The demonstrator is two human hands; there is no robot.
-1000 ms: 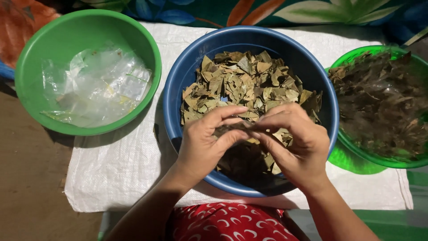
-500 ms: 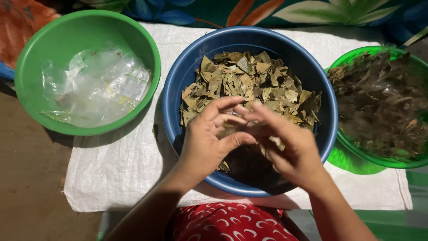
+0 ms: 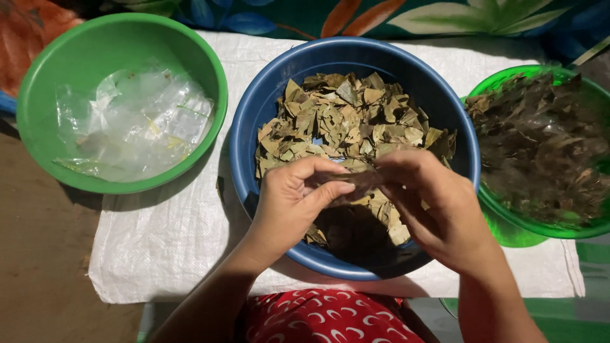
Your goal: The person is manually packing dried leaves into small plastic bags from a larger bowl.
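Both hands met over the blue basin (image 3: 254,127): my left hand (image 3: 293,202) and right hand (image 3: 432,206) pinched one dry leaf (image 3: 356,184) between closed fingertips. Many cut leaf pieces (image 3: 346,121) already lay inside; I judged plenty remained in the green bowl (image 3: 565,230).

Olive-tan dried leaf pieces (image 3: 346,124) fill a round blue plastic basin (image 3: 254,121); clear plastic bags (image 3: 133,124) lie in a green plastic bowl (image 3: 44,82); white woven sack cloth (image 3: 165,241); red crescent-printed garment (image 3: 324,317).
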